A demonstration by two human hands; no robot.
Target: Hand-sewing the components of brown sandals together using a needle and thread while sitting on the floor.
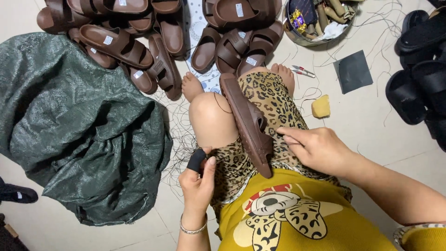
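Note:
A brown sandal (pixel 248 123) lies on its side between my knees, sole toward my left knee. My right hand (pixel 316 148) rests against the sandal's strap near the heel, fingers pinched together as if on a thread or needle too thin to make out. My left hand (pixel 199 179) is by my left knee, thumb and forefinger closed, the forefinger in a black finger guard (pixel 196 159); dark thread runs from it over the knee.
A pile of brown sandals (pixel 139 42) lies ahead. A green woven sack (pixel 79 125) fills the left. Black sandals (pixel 420 79) sit right. A metal bowl (pixel 316 21) of odds, small snips (pixel 303 71), a black sheet (pixel 353 70), a yellow sponge (pixel 320 107) and loose threads lie on the floor.

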